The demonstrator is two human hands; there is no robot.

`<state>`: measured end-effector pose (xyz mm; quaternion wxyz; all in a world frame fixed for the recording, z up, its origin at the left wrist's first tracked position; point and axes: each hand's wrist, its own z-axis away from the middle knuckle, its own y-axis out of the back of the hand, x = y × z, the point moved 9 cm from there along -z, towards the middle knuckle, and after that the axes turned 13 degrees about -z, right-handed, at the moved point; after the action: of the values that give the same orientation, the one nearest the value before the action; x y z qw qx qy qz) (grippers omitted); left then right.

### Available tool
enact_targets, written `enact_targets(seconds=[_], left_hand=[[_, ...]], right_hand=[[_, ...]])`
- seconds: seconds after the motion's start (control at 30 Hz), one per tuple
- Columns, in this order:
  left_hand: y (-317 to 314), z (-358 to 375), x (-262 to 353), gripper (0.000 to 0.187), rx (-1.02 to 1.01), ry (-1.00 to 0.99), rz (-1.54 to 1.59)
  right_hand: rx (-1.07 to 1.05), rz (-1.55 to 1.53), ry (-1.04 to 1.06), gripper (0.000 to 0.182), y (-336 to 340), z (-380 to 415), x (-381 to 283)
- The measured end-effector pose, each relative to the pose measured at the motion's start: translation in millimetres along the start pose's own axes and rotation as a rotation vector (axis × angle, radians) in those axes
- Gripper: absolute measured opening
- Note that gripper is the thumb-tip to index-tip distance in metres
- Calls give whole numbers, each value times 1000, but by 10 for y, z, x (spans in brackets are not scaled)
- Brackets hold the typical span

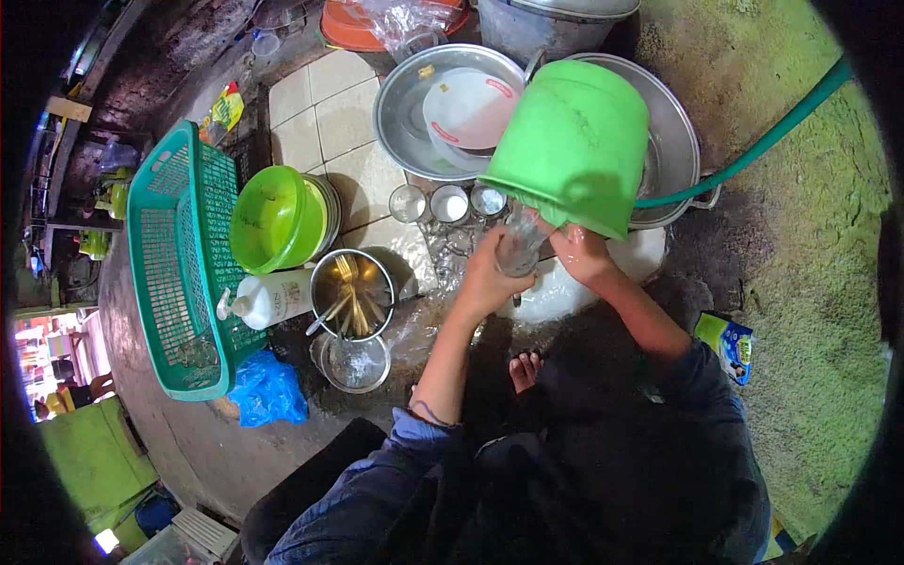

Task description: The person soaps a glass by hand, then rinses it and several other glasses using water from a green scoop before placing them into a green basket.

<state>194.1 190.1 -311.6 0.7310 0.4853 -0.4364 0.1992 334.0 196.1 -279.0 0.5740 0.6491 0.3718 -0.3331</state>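
Observation:
My left hand (pixel 492 275) is closed around a clear drinking glass (pixel 520 247), held tilted below the rim of a light green bucket (pixel 576 137). The bucket is tipped, its base up and its mouth toward me, with water running from it. My right hand (pixel 582 256) is wet and closed at the bucket's lower rim, its fingers partly hidden there. Just left of the held glass, another glass (pixel 489 200) and two small cups, one of them white inside (pixel 449 203), stand in a row on the wet floor.
A metal basin (pixel 388 122) and a large pot (pixel 686 141) stand behind, with a green hose (pixel 763 151) at the right. On the left are a teal basket (pixel 155 273), green bowls (pixel 268 221), a pump bottle (pixel 273 299) and a metal pot of cutlery (pixel 386 282).

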Motion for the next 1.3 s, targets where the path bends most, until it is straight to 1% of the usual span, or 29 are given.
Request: enact_targets(seconds=[0.03, 0.07, 0.13, 0.17, 0.2, 0.23, 0.3, 0.33, 0.4, 0.43, 0.47, 0.5, 0.53, 0.57, 0.63, 0.67, 0.73, 0.77, 0.8, 0.87, 0.93, 1.0, 1.03, 1.07, 1.13, 1.2, 1.23, 1.27, 1.3], left_hand=[[12, -16, -87, 67, 18, 30, 20], [-12, -12, -139, 67, 22, 29, 17], [53, 111, 132, 67, 267, -330, -384], [89, 110, 63, 69, 333, -302, -294], [89, 84, 11, 69, 331, -303, -291], [29, -24, -281, 70, 166, -87, -48], [-21, -85, -370, 69, 94, -12, 143], [-19, -85, -316, 69, 94, -10, 143], [97, -53, -156, 66, 179, 21, -224], [173, -65, -133, 65, 183, 89, -145], [224, -47, -167, 62, 162, 204, 79], [85, -97, -490, 57, 146, 248, 266], [-72, -135, -797, 53, 130, 292, 452], [-63, -107, -793, 53, 130, 293, 451], [-394, 52, -822, 53, -85, 574, 1094], [-418, 45, -818, 53, -85, 574, 1094], [-607, 37, -700, 55, -175, 582, 1466], [-676, 93, -728, 51, -195, 630, 1556], [-688, 94, -697, 51, -195, 629, 1557], [-745, 109, -669, 49, -101, 717, 1699], [-766, 95, -574, 49, -106, 708, 1737], [-758, 93, -493, 48, -112, 700, 1772], [-753, 78, -390, 49, -191, 636, 1769], [-745, 70, -287, 50, -269, 573, 1764], [-664, 88, -129, 53, -300, 552, 1753], [-573, 122, 51, 61, -384, 464, 1699], [-550, 138, 42, 61, -387, 463, 1699], [-547, 192, 120, 67, -526, 419, 1691], [-535, 249, 194, 73, -663, 373, 1679]], right_hand=[[0, -2, 4, 22, 33, 45, 83], [-13, 412, 347, 24, 29, 183, -89], [-28, 826, 687, 26, -140, 429, -189], [12, 532, 640, 26, -31, 450, -152], [51, 240, 583, 26, 96, 434, -197], [51, 242, 580, 26, 122, 452, -260], [-89, 126, 304, 28, 93, 370, -188], [-90, 125, 303, 28, 98, 380, -182], [-105, 307, 397, 28, 83, 439, -243], [-110, 369, 429, 29, 78, 458, -278], [-66, 193, 251, 29, 168, 415, -185], [-22, 16, 73, 30, 240, 403, -79], [-22, 15, 72, 30, 268, 422, -125], [-46, -60, 33, 29, 281, 438, -146], [-69, -136, -5, 29, 294, 470, -190], [-67, -219, -55, 31, 297, 490, -174], [-65, -301, -109, 33, 325, 507, -198], [-102, -343, -112, 40, 315, 503, -253], [-138, -385, -114, 48, 296, 494, -306], [-103, -470, -128, 45, 307, 444, -381], [-64, -557, -140, 42, 303, 379, -406], [-18, -455, -13, 44, 359, 302, -494], [0, -420, 28, 45, 380, 283, -514], [11, -455, -3, 41, 371, 286, -446], [23, -490, -34, 36, 428, 231, -504], [-43, -490, -66, 27, 525, 148, -633], [-42, -626, 8, 23, 564, 115, -685], [-40, -625, 9, 23, 594, 111, -707], [-53, -742, -58, 23, 607, 107, -708]])
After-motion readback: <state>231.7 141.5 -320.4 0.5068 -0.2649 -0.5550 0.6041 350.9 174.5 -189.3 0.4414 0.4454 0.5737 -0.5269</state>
